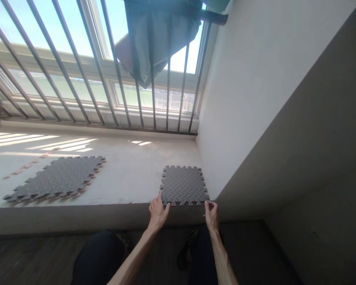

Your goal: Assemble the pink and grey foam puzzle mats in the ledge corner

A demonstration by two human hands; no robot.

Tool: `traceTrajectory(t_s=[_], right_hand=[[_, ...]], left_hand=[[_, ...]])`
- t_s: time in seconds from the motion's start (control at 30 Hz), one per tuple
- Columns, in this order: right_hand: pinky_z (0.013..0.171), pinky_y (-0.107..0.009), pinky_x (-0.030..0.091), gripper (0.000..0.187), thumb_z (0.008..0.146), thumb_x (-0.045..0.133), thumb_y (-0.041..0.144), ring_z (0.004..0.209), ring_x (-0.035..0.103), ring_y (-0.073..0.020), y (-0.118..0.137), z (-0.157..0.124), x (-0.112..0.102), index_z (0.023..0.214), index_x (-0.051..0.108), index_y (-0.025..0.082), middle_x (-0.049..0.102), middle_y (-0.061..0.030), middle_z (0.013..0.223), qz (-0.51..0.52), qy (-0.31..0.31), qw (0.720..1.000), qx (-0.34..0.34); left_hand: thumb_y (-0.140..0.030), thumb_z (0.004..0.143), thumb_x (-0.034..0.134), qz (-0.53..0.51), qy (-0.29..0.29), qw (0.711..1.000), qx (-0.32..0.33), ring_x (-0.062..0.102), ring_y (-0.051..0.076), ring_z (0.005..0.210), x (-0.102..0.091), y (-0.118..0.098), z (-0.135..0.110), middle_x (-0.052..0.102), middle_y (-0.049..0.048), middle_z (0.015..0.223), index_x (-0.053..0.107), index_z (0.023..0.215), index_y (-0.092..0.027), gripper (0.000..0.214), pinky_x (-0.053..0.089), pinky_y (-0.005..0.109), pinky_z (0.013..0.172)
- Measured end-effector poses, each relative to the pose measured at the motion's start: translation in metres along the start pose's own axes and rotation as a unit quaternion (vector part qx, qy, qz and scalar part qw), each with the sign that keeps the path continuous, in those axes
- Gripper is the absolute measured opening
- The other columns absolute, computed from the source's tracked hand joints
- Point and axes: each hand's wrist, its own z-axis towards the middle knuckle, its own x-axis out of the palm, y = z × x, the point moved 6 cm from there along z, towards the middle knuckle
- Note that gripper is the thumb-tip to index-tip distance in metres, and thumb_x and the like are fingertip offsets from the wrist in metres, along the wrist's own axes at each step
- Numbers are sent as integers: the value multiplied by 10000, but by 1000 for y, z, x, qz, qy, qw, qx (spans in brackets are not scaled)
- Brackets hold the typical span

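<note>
A grey interlocking foam mat tile (184, 184) lies flat on the pale window ledge (124, 174), tucked near the right wall corner. My left hand (158, 211) rests at the tile's near left corner, fingers spread and touching its edge. My right hand (211, 213) is at the near right corner, fingers curled loosely by the tile's edge. Whether either hand grips the tile is unclear. A stack of similar grey tiles (57, 178) lies on the ledge to the left.
Metal window bars (112, 67) run along the back of the ledge, with a grey cloth (157, 35) hanging over them. A white wall (255, 87) closes the right side. My legs in dark trousers (101, 257) stand on a dark floor below.
</note>
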Motion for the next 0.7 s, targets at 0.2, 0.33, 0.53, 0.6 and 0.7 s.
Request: traceTrajectory(t_s=[0.2,0.33,0.53,0.6,0.7], right_hand=[[779,-407,700,886,558,980,597,1022,729,-251,-10,-52,4,1224,510,249,714,-32,1098,216,-28,971,98],[834,-424,703,699,620,965,536,1019,733,-249,-6,-87,24,1144,640,205,743,-32,1056,247,32,964,97],[934,-410,672,738,719,908,583,1072,763,-283,-12,-161,69,1284,659,179,783,-93,1148,235,65,966,91],[939,-404,662,857,708,890,663,1110,771,-311,-18,-183,86,1365,630,179,782,-137,1240,207,85,969,102],[894,-411,662,941,744,805,788,1056,796,-311,-36,-211,113,1447,586,202,764,-161,1305,177,185,959,122]], left_hand=[[-446,917,664,-281,-152,937,-141,669,281,1252,-46,46,-56,544,151,1387,446,1556,-217,713,557,512,1145],[-414,920,700,-431,-108,852,-277,675,316,1327,-17,58,-105,663,172,1347,563,1384,-199,530,571,506,1141],[-470,856,839,-578,-32,768,-273,750,318,1247,29,17,-125,760,158,1317,653,1242,-231,491,643,419,1025],[-460,808,888,-563,-80,776,-272,772,312,1192,23,22,-116,782,147,1255,648,1207,-242,514,658,407,980],[-442,756,928,-535,-150,788,-266,791,293,1106,-8,47,-84,794,118,1165,648,1152,-255,520,672,392,897]])
